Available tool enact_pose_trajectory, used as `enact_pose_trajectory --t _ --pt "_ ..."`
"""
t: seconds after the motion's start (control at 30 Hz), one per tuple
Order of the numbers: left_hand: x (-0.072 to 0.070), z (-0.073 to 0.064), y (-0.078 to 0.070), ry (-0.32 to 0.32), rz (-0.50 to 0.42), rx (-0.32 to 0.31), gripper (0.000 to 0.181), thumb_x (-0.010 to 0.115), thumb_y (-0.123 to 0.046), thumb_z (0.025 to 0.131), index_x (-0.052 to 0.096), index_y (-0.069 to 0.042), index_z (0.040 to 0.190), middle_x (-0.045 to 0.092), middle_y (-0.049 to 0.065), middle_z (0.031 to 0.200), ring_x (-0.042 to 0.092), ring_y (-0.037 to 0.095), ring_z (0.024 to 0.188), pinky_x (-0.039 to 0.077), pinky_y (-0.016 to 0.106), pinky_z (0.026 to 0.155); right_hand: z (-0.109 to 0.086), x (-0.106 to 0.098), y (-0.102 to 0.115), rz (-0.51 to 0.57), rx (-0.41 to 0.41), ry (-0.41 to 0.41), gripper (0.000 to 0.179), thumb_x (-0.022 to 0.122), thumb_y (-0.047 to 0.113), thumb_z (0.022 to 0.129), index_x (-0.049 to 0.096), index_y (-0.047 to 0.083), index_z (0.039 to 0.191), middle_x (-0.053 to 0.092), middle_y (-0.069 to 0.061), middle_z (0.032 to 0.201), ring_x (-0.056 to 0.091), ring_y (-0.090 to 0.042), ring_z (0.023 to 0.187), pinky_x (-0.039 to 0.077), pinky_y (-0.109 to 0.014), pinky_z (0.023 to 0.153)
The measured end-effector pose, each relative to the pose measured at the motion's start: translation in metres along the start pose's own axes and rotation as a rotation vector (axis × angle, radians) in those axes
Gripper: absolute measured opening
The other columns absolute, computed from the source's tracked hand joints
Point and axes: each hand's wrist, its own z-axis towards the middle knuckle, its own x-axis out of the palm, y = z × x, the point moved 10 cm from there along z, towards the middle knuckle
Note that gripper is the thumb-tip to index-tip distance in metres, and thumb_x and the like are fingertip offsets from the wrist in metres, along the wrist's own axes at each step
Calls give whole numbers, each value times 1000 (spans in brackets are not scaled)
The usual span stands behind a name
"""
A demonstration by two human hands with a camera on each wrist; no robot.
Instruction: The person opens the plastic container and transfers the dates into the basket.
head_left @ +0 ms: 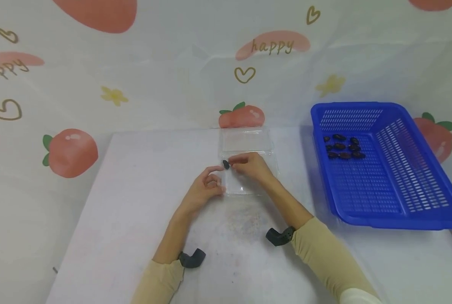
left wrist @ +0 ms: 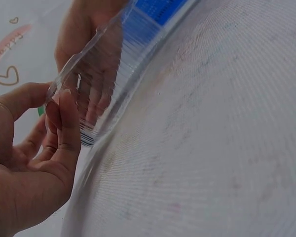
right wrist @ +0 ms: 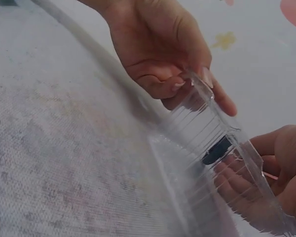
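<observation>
A clear plastic clamshell box (head_left: 248, 185) lies on the table, its lid (head_left: 245, 140) folded back toward the wall. With thumb and fingers, my left hand (head_left: 203, 188) pinches the box's left rim; the left wrist view shows this hand (left wrist: 34, 148) at the clear edge. A dark, oval date (head_left: 226, 164) is at the left side of the box. Over the box, my right hand (head_left: 252, 166) has its fingertips right beside the date. Through the ridged wall, the right wrist view shows the date (right wrist: 217, 150) close to the right hand's extended fingers (right wrist: 237, 177).
To the right stands a blue plastic basket (head_left: 381, 223) with slotted walls. Several dark brown dates (head_left: 339, 146) lie in rows at its far left corner. A white cloth (head_left: 172, 88) printed with peaches and hearts hangs behind the white table (head_left: 146, 177).
</observation>
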Motion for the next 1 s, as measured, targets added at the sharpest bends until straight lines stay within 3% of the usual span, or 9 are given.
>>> enact_pose_trajectory --t 0.07,0.3,0.63,1.0 --pt "0 0 0 3 0 2 59 60 12 79 38 0 132 43 10 85 52 15 71 52 39 74 1 3 -2 -15 3 8 25 65 11 80 69 13 105 67 0 98 60 -13 93 51 -28 73" --pt "-10 9 21 -5 10 26 58 65 5 78 43 -8 129 45 5 84 53 15 72 53 38 72 1 9 -6 -67 11 12 25 70 15 78 69 15 104 67 1 97 64 -11 81 52 -26 68" --pt "-10 9 22 -8 -3 28 59 66 4 78 40 -6 130 47 5 84 55 14 71 53 37 70 2 18 -2 -207 -58 48 26 71 11 75 71 15 100 68 4 95 62 -8 85 50 -25 72" --pt "-10 10 21 -11 -19 37 59 66 6 76 41 -5 129 46 5 83 54 15 71 53 40 71 -2 24 7 -241 -107 67 21 73 8 73 71 12 94 68 2 83 63 -8 76 50 -26 71"
